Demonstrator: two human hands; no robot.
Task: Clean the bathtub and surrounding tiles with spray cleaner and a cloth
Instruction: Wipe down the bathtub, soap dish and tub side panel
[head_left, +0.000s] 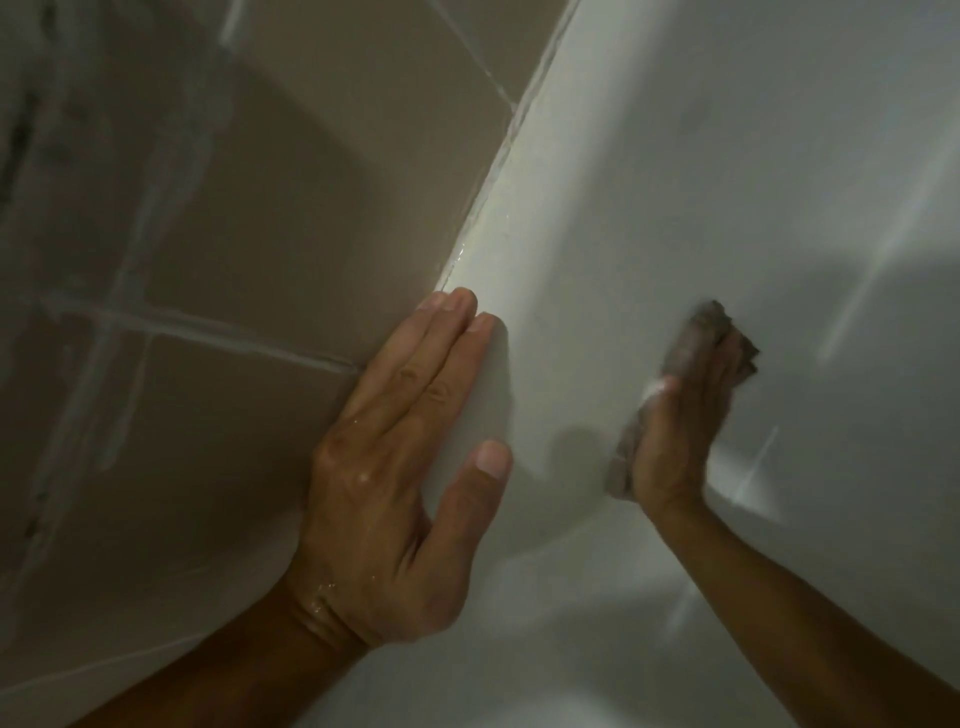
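Observation:
The white bathtub (675, 156) fills the right half of the view, its rim running diagonally from top centre to the middle. My left hand (400, 467) lies flat on that rim where it meets the wall, fingers together, holding nothing; water drops sit on it. My right hand (675, 431) presses a grey-brown cloth (698, 332) against the tub's inner wall. The cloth sticks out above the fingertips and below the palm. A bit of white foam shows by the thumb. No spray bottle is in view.
Beige wall tiles (249, 208) with pale grout lines cover the left half. A white sealant seam (498, 176) runs along the joint between tiles and tub rim, with a wet glint on it. The scene is dim.

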